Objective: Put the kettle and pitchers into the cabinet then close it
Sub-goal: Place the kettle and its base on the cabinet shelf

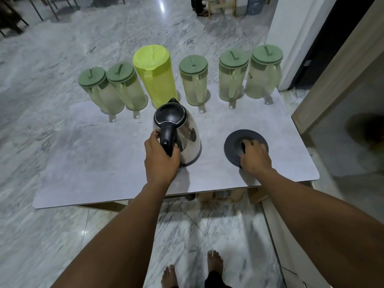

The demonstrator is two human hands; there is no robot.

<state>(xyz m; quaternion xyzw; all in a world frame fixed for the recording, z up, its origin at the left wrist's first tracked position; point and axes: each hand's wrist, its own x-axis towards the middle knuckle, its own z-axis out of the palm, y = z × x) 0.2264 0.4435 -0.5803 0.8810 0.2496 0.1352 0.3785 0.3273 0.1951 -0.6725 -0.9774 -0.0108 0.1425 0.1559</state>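
Note:
A steel kettle (187,132) with a black lid and handle stands mid-table, and my left hand (161,159) is wrapped around its handle. To its right lies the round dark kettle base (232,146); my right hand (254,155) rests on it, fingers curled over its near edge. Behind them runs a row of pitchers: several pale ones with green lids (193,80) and one taller bright yellow-green pitcher (155,75). The cabinet door (332,80) stands open at the right, the cabinet inside dark.
The low grey table (93,173) sits on a marble floor. My bare feet (214,265) are just below its near edge. Chair legs stand at the far left, a person's feet and a water bottle far back.

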